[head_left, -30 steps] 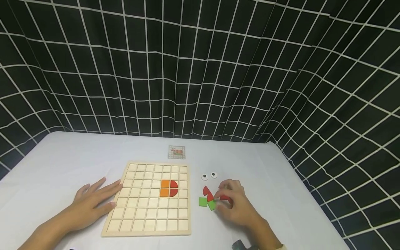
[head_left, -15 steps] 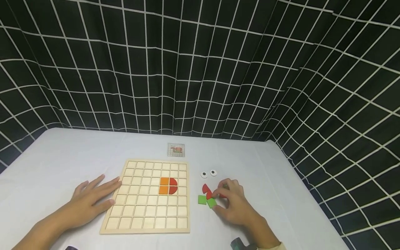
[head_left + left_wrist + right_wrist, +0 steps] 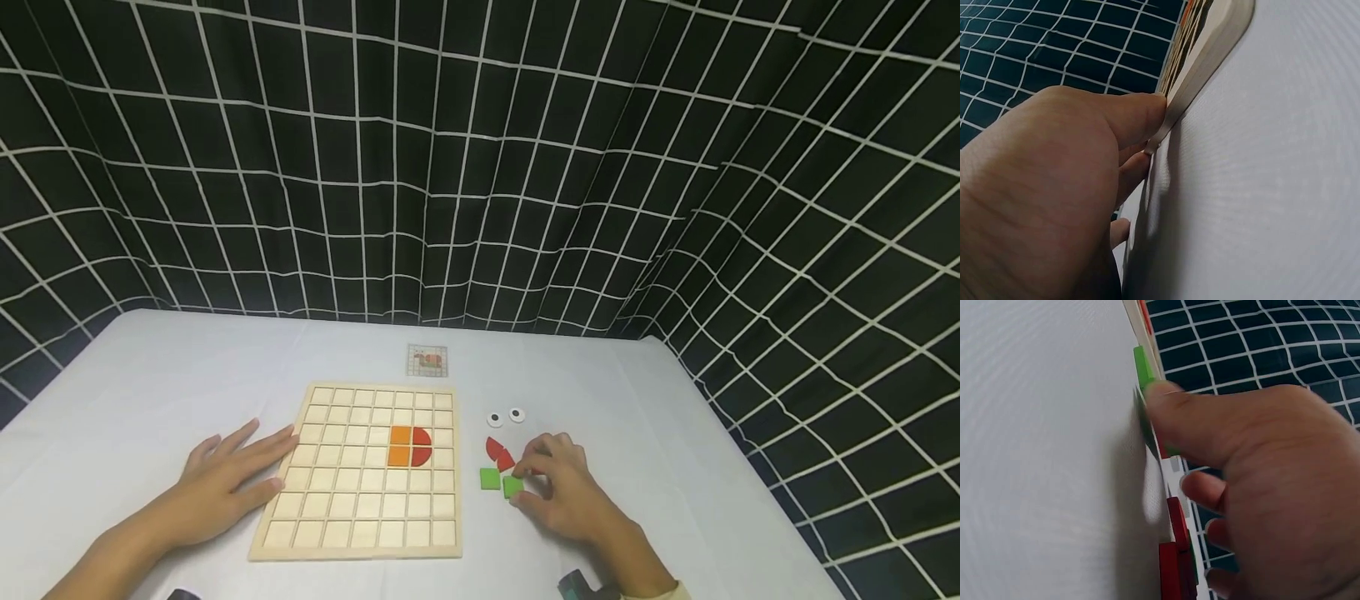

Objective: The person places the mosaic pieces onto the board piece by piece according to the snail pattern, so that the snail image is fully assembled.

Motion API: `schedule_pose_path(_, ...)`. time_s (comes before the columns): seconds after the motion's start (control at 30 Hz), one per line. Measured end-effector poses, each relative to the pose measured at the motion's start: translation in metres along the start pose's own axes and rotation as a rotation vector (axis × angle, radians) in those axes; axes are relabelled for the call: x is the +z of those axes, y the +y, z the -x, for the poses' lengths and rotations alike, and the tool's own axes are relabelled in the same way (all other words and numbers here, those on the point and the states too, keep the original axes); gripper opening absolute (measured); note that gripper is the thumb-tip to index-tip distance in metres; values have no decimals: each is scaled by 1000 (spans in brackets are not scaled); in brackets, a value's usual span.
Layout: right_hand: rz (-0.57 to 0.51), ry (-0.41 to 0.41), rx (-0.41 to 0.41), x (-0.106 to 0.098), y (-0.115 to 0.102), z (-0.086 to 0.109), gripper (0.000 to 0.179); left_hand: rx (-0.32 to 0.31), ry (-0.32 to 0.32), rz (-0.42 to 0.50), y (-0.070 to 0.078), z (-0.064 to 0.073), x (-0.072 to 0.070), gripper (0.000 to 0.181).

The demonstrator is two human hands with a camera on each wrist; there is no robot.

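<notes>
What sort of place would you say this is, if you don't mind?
Probably a staged recording setup: a black curtain with white gridlines hangs behind a white-covered table bearing a wooden grid board and coloured pieces.

Details on the small square gridded card [image 3: 427,361] are too tiny to read. The left wrist view's top edge crops the pale wooden board [image 3: 1210,56].
</notes>
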State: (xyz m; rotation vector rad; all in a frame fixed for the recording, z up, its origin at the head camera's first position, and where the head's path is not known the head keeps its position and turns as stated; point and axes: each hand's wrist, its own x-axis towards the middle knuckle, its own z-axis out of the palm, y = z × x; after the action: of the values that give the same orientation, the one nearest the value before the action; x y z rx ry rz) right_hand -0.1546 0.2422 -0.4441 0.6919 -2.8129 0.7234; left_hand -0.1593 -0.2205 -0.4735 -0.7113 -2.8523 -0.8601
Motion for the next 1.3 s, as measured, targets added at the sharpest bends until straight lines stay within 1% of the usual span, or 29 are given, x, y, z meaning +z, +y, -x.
schedule_pose_path(0.17, -83, 67, -35, -4, -5, -2, 24, -10, -2, -7, 1, 1, 1, 49)
schedule_pose_path(0.23, -122, 98, -58, -4, -11, -8, 27, -7, -1, -12, 2, 1, 0, 49)
schedule_pose_path(0.33, -179, 130, -124, -1, -26, -19, 27, -8, 4, -15, 1, 1, -2, 48)
schedule_pose_path(0.4, -191, 132, -162, 2, -36, -28, 25, -8, 5, -7, 2, 1, -3, 48)
schedule_pose_path(0.57, -198, 131, -202, 11, -57, -45, 24, -14, -2, 6, 3, 1, -2, 49)
schedule_pose_path(0.73, -240, 173, -271, 20, -68, -56, 22, -14, -8, 4, 4, 0, -3, 49)
schedule_pose_path(0.87, -267, 189, -323, 28, -75, -62, 21, -31, -21, 2, 3, 0, -3, 49)
schedule_pose_path(0.93, -276, 184, -326, 32, -79, -64, 21, -27, -23, 1, 2, 0, -3, 50)
schedule_pose_path(1.1, -293, 149, -298, 43, -92, -68, 19, -31, -25, -1, 1, 0, -4, 50)
schedule_pose_path(1.3, -262, 151, -325, 57, -97, -70, 19, -33, -37, -8, 3, -1, -6, 51)
